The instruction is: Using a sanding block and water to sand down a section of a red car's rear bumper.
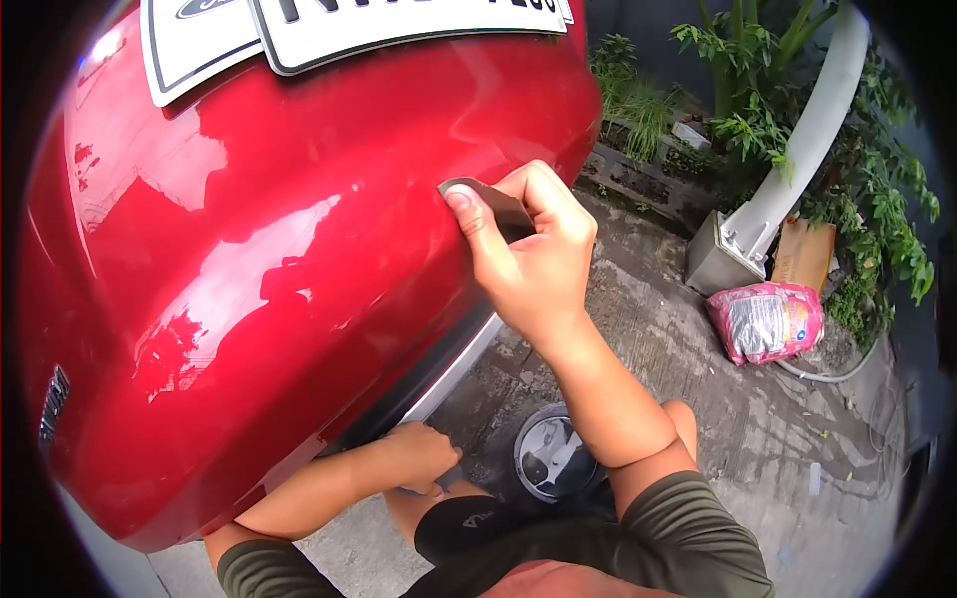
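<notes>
Here the right hand (533, 254) sits just right of the middle of the frame, pressing a small dark grey sanding pad (488, 199) flat against the glossy red car bumper (279, 249). The grip is closed on the pad: the thumb lies along its near edge and the fingers curl over its top, so only the rounded left end of the pad shows. The pad touches the bumper at the curved right side of the panel, below the white number plate (399, 30) at the top edge of the frame.

The left hand (424, 456) is low in the frame, just left of the middle, under the lower lip of the bumper. It is curled into a loose fist, knuckles up; whether it holds anything cannot be told from here.

Just right of that hand, between the knees, a round dark lidded pot (550, 460) stands on the wet concrete ground (758, 419). The person crouches, knees bare, in dark olive shorts (688, 538) at the lower edge.

At the right side of the frame a crumpled pink and silver bag (766, 321) lies on the ground beside the grey base of a white post (797, 149), which leans up toward the upper right. A brown cardboard piece (803, 254) stands behind the bag, and green plants (748, 110) fill the upper right corner.
</notes>
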Demonstrator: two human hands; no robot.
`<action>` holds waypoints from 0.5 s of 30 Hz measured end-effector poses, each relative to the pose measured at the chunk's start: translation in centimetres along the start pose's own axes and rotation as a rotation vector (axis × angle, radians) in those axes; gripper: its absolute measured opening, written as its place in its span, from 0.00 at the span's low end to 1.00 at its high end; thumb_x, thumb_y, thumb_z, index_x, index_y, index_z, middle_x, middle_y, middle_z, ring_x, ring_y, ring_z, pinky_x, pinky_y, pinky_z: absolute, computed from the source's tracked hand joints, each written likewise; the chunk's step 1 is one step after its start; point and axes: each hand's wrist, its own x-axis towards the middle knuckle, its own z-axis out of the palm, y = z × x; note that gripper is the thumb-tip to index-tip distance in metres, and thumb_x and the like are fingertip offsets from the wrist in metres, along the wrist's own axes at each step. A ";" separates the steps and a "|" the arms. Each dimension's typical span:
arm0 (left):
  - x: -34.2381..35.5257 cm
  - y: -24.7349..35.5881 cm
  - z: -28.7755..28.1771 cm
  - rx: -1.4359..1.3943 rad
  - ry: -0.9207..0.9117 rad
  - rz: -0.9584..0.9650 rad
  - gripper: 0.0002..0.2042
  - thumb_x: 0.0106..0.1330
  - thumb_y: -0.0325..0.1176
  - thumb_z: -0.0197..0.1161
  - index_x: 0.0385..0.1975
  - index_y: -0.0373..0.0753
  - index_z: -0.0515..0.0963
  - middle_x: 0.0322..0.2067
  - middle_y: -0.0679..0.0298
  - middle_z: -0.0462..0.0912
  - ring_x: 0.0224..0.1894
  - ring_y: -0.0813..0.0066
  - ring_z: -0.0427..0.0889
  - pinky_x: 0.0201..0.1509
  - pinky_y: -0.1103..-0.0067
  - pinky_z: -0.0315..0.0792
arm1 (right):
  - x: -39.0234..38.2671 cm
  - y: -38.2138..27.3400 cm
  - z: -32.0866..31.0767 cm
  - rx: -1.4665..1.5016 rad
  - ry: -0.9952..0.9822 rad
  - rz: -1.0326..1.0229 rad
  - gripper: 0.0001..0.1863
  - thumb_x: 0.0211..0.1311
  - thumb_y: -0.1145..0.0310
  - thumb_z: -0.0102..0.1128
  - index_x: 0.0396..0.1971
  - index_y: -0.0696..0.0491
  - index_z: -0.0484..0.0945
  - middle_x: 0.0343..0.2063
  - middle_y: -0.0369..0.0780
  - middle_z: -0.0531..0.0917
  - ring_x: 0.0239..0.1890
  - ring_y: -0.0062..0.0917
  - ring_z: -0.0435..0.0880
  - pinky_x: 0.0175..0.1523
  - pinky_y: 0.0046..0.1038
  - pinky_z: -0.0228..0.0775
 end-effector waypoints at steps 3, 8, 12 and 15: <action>-0.1 0.0 -0.3 -0.006 0.008 0.021 0.31 0.57 0.55 0.75 0.51 0.36 0.81 0.34 0.51 0.90 0.41 0.49 0.90 0.43 0.58 0.83 | 1.7 2.9 -1.0 -0.033 0.020 0.136 0.19 0.60 0.69 0.77 0.20 0.59 0.73 0.19 0.43 0.76 0.20 0.30 0.75 0.29 0.31 0.68; 0.0 -0.2 0.0 0.006 -0.026 0.018 0.30 0.57 0.55 0.75 0.51 0.36 0.81 0.34 0.51 0.89 0.40 0.49 0.90 0.41 0.58 0.83 | 1.1 0.1 -0.1 -0.090 -0.119 0.000 0.20 0.58 0.66 0.78 0.20 0.60 0.73 0.20 0.45 0.79 0.23 0.35 0.76 0.34 0.37 0.71; 0.2 -0.1 0.4 -0.005 0.018 0.030 0.30 0.57 0.54 0.75 0.51 0.36 0.81 0.33 0.51 0.89 0.39 0.49 0.90 0.40 0.58 0.83 | 3.9 2.8 -2.1 -0.229 -0.098 0.268 0.21 0.59 0.64 0.77 0.20 0.59 0.73 0.21 0.43 0.78 0.27 0.35 0.77 0.36 0.37 0.70; 0.4 -0.2 0.0 0.004 0.008 0.019 0.30 0.57 0.55 0.75 0.51 0.36 0.81 0.33 0.51 0.89 0.39 0.49 0.90 0.41 0.58 0.83 | 2.0 0.3 -0.1 -0.083 -0.123 -0.046 0.22 0.59 0.65 0.77 0.18 0.57 0.71 0.18 0.43 0.75 0.24 0.37 0.76 0.34 0.38 0.70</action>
